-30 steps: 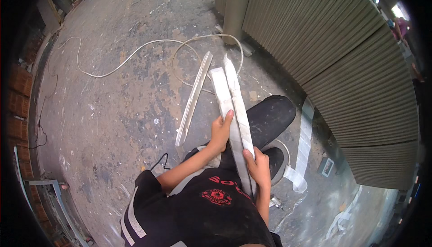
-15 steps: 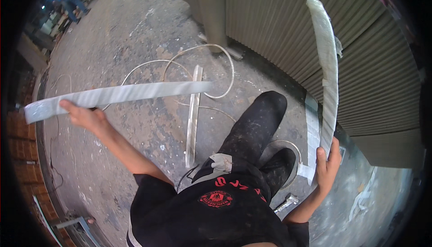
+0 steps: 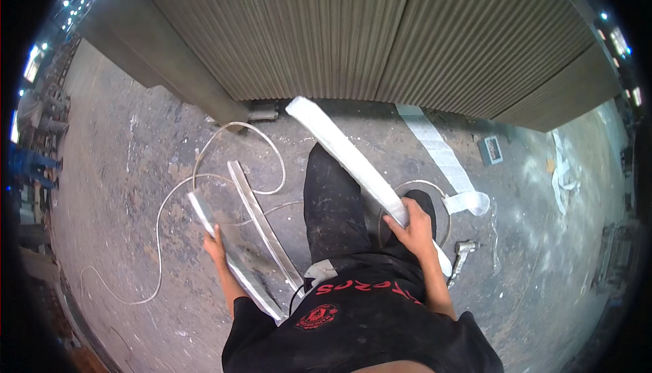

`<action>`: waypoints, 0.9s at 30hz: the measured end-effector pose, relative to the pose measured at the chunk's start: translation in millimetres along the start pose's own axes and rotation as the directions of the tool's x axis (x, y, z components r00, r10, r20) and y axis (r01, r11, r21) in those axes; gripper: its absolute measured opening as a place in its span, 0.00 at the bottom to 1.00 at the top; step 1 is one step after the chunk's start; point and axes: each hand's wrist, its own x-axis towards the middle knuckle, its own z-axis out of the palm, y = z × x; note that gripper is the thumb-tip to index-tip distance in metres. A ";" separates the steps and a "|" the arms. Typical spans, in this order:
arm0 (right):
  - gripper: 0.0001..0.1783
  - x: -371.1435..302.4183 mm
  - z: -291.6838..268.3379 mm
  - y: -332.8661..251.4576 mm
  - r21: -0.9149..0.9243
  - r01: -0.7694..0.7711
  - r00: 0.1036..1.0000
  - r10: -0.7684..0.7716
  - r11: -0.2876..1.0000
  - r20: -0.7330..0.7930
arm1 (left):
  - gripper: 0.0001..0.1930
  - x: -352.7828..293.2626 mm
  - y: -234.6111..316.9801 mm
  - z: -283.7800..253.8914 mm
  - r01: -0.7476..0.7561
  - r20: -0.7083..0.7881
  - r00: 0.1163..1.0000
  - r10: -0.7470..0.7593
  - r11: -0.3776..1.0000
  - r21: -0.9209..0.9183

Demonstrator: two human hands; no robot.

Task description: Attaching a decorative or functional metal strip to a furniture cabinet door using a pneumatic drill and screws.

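the right hand [image 3: 409,222] has its fingers curled tight around a long white wrapped strip [image 3: 353,159]. the strip points up and away toward the big ribbed wall [image 3: 353,33], and its far end stops just short of the wall's bottom edge. its near end sticks out past the hand on the side away from the wall.

the left hand [image 3: 216,245] grips a long shiny metal strip [image 3: 231,257], fingers closed on it. this strip is further from the wall and slants back toward the person's body. it is well apart from the white strip, with the black trouser leg [image 3: 331,210] between them.

another metal strip [image 3: 261,220] lies on the dusty floor [image 3: 129,169] just beside the held one, on the side nearer the leg. a thin white cable [image 3: 204,152] loops on the floor between the strips and the wall. a small grey tool [image 3: 462,254] lies on the floor near the right hand, far from the wall.
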 end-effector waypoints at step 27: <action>0.30 59.7 -148.9 -116.8 -0.202 0.237 0.887 -0.296 0.950 -0.353 | 0.14 -141.4 576.8 68.4 0.583 0.444 0.677 0.587 -0.058 -0.811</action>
